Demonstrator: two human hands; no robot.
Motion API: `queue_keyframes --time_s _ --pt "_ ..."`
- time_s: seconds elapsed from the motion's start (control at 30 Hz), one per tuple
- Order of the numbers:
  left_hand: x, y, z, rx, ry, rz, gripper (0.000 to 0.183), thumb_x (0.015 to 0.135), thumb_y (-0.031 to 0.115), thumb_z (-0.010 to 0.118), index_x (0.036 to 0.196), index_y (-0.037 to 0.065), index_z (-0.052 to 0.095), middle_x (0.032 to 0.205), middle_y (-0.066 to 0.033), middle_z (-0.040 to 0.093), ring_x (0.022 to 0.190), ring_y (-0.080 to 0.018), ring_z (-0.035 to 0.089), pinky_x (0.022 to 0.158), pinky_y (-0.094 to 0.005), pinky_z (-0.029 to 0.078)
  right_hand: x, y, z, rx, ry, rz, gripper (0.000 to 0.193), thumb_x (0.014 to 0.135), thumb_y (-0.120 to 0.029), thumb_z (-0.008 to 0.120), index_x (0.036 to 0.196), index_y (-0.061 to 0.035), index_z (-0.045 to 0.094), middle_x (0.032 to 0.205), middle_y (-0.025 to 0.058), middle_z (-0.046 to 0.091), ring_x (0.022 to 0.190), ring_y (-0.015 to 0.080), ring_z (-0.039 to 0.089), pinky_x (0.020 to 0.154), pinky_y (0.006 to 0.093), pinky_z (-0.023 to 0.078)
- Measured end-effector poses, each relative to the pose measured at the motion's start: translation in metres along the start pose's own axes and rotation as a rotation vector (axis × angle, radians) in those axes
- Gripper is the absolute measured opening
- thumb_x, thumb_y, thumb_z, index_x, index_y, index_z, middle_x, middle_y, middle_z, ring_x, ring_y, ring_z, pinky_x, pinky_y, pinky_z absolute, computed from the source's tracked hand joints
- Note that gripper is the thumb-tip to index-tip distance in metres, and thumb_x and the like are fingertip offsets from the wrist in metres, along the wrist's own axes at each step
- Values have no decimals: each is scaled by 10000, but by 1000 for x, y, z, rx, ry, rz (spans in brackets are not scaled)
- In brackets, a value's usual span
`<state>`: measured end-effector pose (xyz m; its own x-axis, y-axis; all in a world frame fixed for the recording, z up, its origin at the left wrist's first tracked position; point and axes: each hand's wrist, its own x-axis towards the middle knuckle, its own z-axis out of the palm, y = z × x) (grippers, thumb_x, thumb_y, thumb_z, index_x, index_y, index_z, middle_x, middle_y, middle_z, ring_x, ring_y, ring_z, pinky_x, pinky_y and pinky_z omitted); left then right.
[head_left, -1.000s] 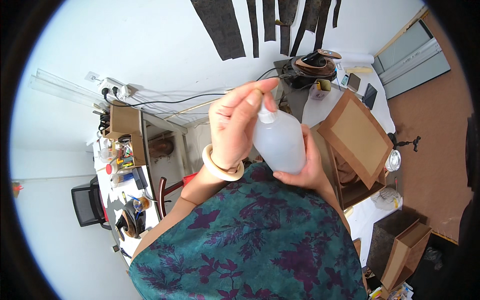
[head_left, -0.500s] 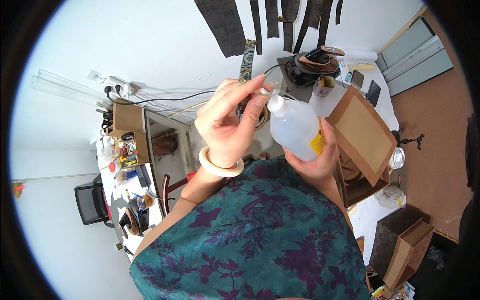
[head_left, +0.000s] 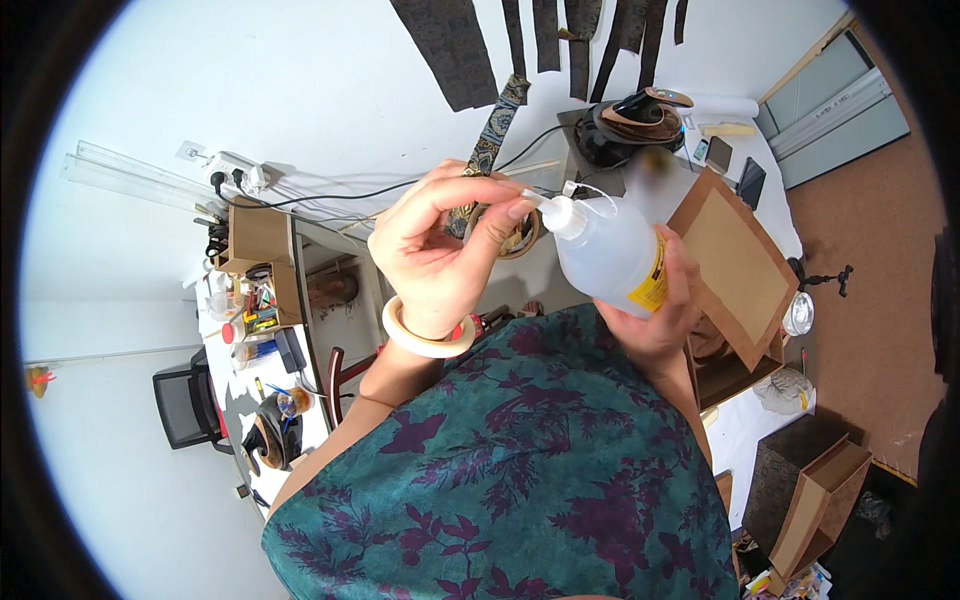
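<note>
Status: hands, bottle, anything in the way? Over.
Left hand pinching nozzle near tip. Right hand around tilted bottle. Tethered cap beside nozzle, not blocking.

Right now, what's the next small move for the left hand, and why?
I'd probably ease the left hand off the nozzle, clearing its tip. Finger and thumb appear to be pinching that tip, while the small white cap is off it, hanging by its strap. The right hand grips the bottle around its body, so support looks adequate.
</note>
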<state>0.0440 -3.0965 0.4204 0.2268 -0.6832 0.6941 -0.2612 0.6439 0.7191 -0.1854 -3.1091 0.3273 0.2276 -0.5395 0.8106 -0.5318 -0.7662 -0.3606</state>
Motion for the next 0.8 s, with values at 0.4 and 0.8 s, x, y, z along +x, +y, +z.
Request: queue_keyframes --time_s 0.4,0.8 --pt "2 -3 -1 174 -26 -43 125 828 -119 697 900 -23 663 826 -78 682 737 -143 623 681 -250 487 3 10 -2 -189 15 -89 910 680 -175 916 1415 -60 392 1274 228 592 1071 384 644 875 455 553" --pt "-1 -4 -6 -17 -140 -187 86 940 -81 575 965 0 565 927 -63 605 821 -120 542 758 -238 450 -6 16 0 -101 8 -77 873 691 -205 906 1396 -81 407 1308 216 581 1105 366 635 904 453 530"
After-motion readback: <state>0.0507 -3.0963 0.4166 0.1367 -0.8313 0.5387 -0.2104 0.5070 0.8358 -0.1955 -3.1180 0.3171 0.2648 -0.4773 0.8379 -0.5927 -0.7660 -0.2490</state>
